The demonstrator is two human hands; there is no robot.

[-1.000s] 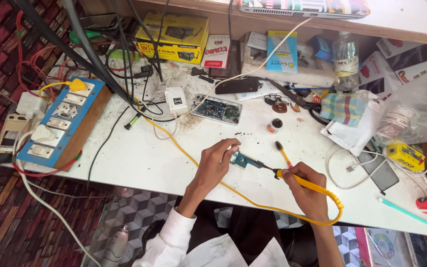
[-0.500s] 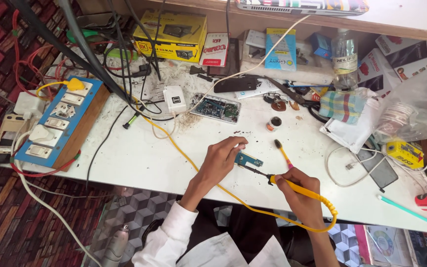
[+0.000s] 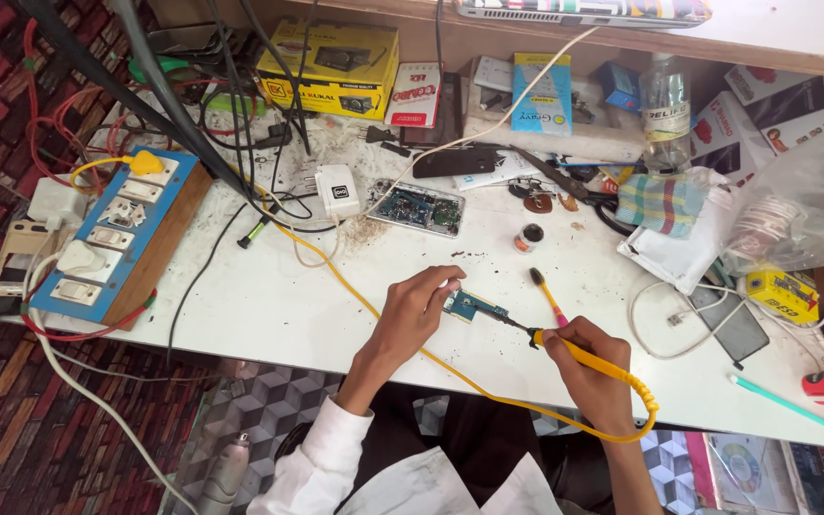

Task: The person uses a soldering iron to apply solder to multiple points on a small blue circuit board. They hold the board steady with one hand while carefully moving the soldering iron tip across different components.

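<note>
Left hand (image 3: 414, 310) pinches a small circuit board (image 3: 474, 306) flat on the white table (image 3: 269, 305), near its front edge. Right hand (image 3: 588, 367) grips a yellow soldering iron (image 3: 579, 351), tip touching the board. Toothbrush (image 3: 547, 296) just beyond.

One head view — looking steeply down, fairly near the white table (image 3: 269, 305).

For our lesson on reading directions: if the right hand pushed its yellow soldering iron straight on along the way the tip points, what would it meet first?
The small blue circuit board; the soldering iron in the right hand seems already at its edge, with the left hand beyond.
</note>
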